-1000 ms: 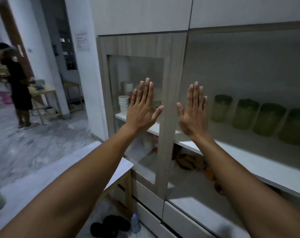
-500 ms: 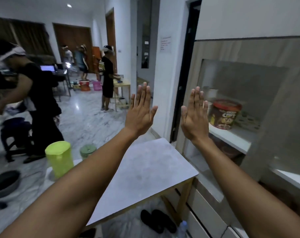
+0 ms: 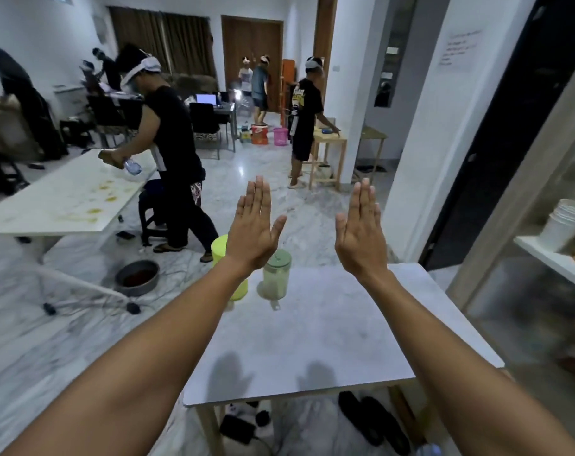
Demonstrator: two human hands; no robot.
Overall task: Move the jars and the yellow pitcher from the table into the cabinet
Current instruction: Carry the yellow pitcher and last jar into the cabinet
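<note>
A yellow pitcher (image 3: pixel 221 250) stands at the far left corner of the small grey table (image 3: pixel 312 343), partly hidden behind my left wrist. Beside it on the right stands a clear jar with a green lid (image 3: pixel 277 274). My left hand (image 3: pixel 255 225) is raised flat with fingers up, holding nothing, in front of the pitcher. My right hand (image 3: pixel 362 227) is raised the same way, empty, above the table's far right side. The cabinet (image 3: pixel 542 258) with its glass door is at the right edge; a stack of white cups (image 3: pixel 567 223) sits on its shelf.
A person in black (image 3: pixel 171 149) bends over a long white table (image 3: pixel 65 195) at left. A metal bowl (image 3: pixel 136 277) and cables lie on the marble floor. Shoes (image 3: pixel 365 419) lie under my table. Several other people stand farther back by a wooden table (image 3: pixel 329 143).
My view has swung left from the cabinet shelves to the table and room. Both hands stay raised and flat. The pitcher and jar now sit near the middle of the view.
</note>
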